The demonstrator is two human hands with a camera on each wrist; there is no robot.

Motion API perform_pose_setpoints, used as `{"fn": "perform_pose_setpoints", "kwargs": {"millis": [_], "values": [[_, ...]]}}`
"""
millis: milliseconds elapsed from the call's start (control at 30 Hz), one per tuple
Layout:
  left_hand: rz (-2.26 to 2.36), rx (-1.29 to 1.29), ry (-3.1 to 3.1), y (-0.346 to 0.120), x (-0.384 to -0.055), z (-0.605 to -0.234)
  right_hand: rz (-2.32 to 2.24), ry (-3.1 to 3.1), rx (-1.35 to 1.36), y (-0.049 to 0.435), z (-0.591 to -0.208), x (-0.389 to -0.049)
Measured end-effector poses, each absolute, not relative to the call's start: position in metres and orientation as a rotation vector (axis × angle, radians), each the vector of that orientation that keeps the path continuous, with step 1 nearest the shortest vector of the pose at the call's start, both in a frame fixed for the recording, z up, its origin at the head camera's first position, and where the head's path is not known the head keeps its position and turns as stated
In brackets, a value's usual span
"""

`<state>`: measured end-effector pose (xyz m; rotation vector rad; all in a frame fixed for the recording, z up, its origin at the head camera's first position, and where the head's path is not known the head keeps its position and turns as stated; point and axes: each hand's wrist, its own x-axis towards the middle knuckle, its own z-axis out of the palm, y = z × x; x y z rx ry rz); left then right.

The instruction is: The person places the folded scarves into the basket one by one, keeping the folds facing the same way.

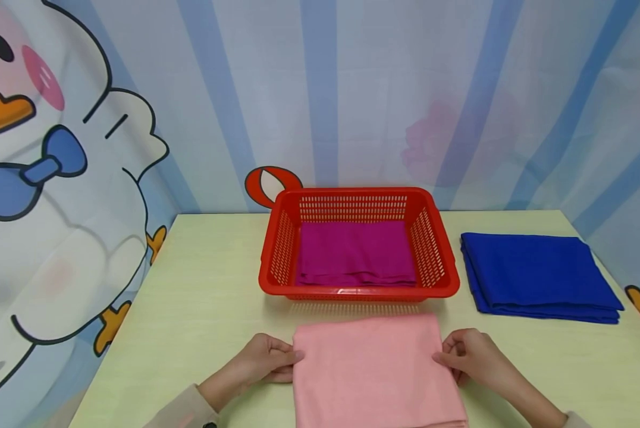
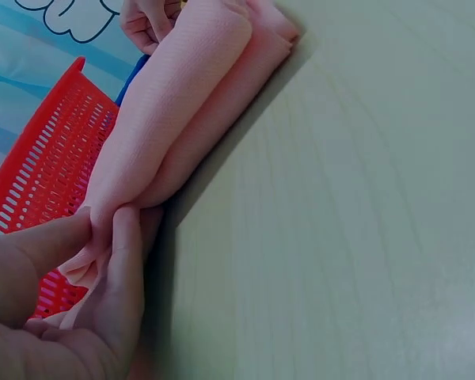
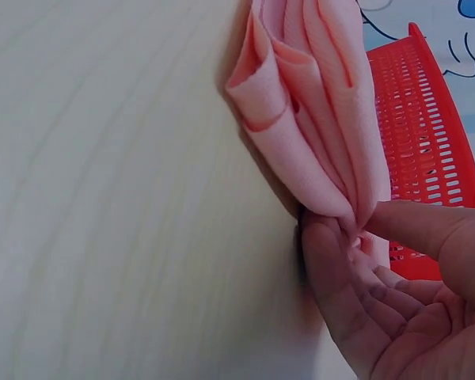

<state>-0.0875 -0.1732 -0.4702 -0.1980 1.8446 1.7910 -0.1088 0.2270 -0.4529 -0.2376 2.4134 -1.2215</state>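
A folded pink cloth (image 1: pixel 373 368) lies in front of the basket in the head view, its near end cut off by the frame. My left hand (image 1: pixel 269 359) pinches its left edge between thumb and fingers. On the opposite edge, my right hand (image 1: pixel 467 356) pinches it the same way. The right wrist view shows several layers of the pink cloth (image 3: pixel 324 119) gathered between thumb and fingers. In the left wrist view, two thick folds of the pink cloth (image 2: pixel 174 111) run away from the pinch, just over the table.
Behind the cloth stands a red plastic basket (image 1: pixel 360 292) with a folded magenta cloth (image 1: pixel 357 252) inside. A folded blue cloth (image 1: pixel 539 276) lies at the right of the pale table (image 1: pixel 207 279). A printed curtain (image 1: pixel 373 89) hangs along the table's back edge.
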Motion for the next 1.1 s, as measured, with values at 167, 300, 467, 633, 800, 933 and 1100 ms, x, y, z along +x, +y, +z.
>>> {"fn": "perform_pose_setpoints", "kwargs": {"millis": [167, 300, 467, 633, 800, 933, 1100], "values": [[1.785, -0.181, 1.821, -0.1742, -0.0875, -0.4713, -1.267, 2.356, -0.220, 0.2289, -0.4547, -0.1093], [1.785, -0.175, 1.799, -0.1739, -0.0880, -0.4717, -1.293, 2.324, -0.213, 0.2303, -0.4558, -0.1101], [1.807, -0.144, 1.769, -0.1731, -0.0873, -0.4717, -1.292, 2.299, -0.174, 0.2309, -0.4556, -0.1106], [1.824, -0.104, 1.764, -0.1720, -0.0857, -0.4698, -1.296, 2.279, -0.160, 0.2314, -0.4549, -0.1113], [1.843, -0.084, 1.752, -0.1711, -0.0848, -0.4696, -1.319, 2.253, -0.153, 0.2324, -0.4558, -0.1115], [1.855, -0.075, 1.745, -0.1707, -0.0850, -0.4726, -1.345, 2.246, -0.148, 0.2330, -0.4572, -0.1110], [1.863, -0.080, 1.738, -0.1703, -0.0857, -0.4746, -1.391, 2.225, -0.117, 0.2327, -0.4577, -0.1099]]}}
